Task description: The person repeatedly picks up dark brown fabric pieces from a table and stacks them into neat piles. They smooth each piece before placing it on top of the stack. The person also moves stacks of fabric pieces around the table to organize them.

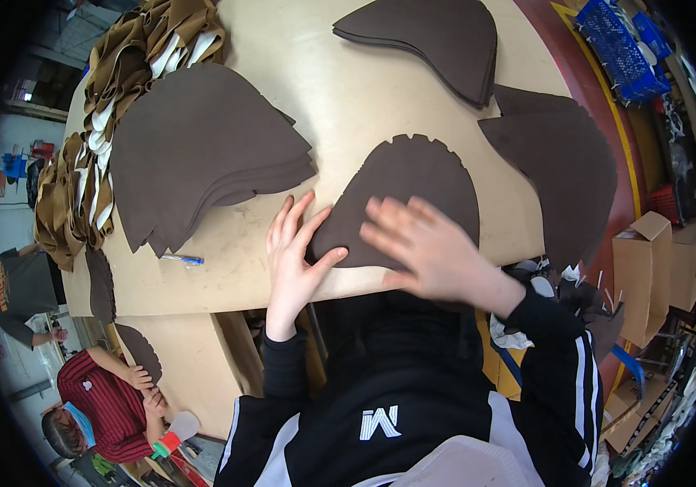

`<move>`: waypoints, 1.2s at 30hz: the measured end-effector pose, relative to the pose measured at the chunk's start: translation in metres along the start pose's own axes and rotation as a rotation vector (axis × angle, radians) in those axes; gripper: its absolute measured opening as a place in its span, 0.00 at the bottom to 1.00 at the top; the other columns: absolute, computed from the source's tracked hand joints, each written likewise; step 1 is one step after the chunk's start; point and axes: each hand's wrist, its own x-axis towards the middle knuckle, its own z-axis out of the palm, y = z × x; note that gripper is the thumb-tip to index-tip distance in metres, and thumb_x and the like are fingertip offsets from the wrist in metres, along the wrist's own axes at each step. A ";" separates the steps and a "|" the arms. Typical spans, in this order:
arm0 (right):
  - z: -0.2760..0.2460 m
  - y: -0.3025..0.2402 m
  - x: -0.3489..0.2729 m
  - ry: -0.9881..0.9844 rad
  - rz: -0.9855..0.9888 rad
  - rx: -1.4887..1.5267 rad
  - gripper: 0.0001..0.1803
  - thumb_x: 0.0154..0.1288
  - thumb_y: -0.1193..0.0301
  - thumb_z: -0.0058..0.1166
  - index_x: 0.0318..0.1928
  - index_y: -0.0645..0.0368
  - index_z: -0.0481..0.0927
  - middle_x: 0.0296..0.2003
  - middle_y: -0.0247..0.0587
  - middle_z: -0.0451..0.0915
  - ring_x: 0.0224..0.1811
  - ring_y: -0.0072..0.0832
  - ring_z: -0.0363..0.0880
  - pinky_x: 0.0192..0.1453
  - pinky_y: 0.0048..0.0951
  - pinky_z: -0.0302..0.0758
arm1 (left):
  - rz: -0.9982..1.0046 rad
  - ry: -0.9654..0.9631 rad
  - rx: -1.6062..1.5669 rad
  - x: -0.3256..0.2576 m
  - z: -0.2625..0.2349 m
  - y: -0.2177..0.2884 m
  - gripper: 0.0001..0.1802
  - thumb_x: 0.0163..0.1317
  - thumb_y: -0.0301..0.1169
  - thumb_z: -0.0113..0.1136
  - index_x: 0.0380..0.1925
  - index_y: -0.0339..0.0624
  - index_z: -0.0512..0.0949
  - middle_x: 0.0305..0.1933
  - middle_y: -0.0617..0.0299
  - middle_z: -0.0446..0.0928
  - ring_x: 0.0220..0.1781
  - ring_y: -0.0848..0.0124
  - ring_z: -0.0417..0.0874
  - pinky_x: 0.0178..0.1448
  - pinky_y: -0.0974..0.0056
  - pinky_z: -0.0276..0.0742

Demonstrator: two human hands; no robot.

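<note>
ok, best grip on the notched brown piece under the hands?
Probably the near straight edge of the notched piece, pinched from the table's front, where it lies by the table edge. It is flat, and the left hand and right hand already rest there.

Black track jacket, bare hands.

The person wears a black zip-style sports jacket with long sleeves that end in snug ribbed cuffs at the wrists. White stripes run down the right sleeve (579, 381), 2 of them showing side by side, and a white panel sweeps across the left side of the chest. A small white emblem (380, 423) sits on the jacket front. At the bottom edge a pale, finely textured cloth covers the lower face. The left hand (293, 261) and right hand (429, 247) are ungloved, with no rings or watch showing.
</note>
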 end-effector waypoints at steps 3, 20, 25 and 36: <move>0.003 -0.025 -0.016 -0.132 -0.244 0.126 0.38 0.73 0.45 0.55 0.74 0.53 0.69 0.75 0.44 0.67 0.78 0.37 0.65 0.82 0.47 0.57 | -0.012 -0.008 0.008 0.001 -0.003 0.002 0.35 0.52 0.45 0.78 0.62 0.51 0.82 0.77 0.61 0.69 0.82 0.51 0.60 0.80 0.47 0.53; 0.007 -0.018 -0.008 -0.075 -0.172 0.084 0.47 0.69 0.41 0.55 0.74 0.68 0.65 0.77 0.53 0.62 0.79 0.43 0.63 0.80 0.43 0.60 | 0.087 0.061 -0.122 -0.008 0.005 0.003 0.27 0.59 0.26 0.73 0.60 0.37 0.82 0.59 0.52 0.85 0.66 0.54 0.81 0.72 0.53 0.71; -0.018 -0.022 -0.023 -0.236 -0.359 0.463 0.33 0.71 0.53 0.59 0.70 0.58 0.74 0.72 0.48 0.71 0.75 0.42 0.69 0.76 0.43 0.69 | -0.097 0.373 -0.374 -0.024 0.003 0.008 0.18 0.65 0.17 0.66 0.55 0.34 0.86 0.57 0.51 0.86 0.60 0.65 0.85 0.67 0.62 0.77; -0.006 0.031 0.014 0.059 0.044 -0.121 0.47 0.72 0.41 0.52 0.76 0.64 0.63 0.78 0.51 0.60 0.82 0.40 0.57 0.84 0.46 0.51 | 0.003 0.791 0.313 0.000 -0.126 -0.054 0.21 0.70 0.25 0.63 0.62 0.37 0.80 0.68 0.52 0.78 0.70 0.59 0.77 0.75 0.56 0.67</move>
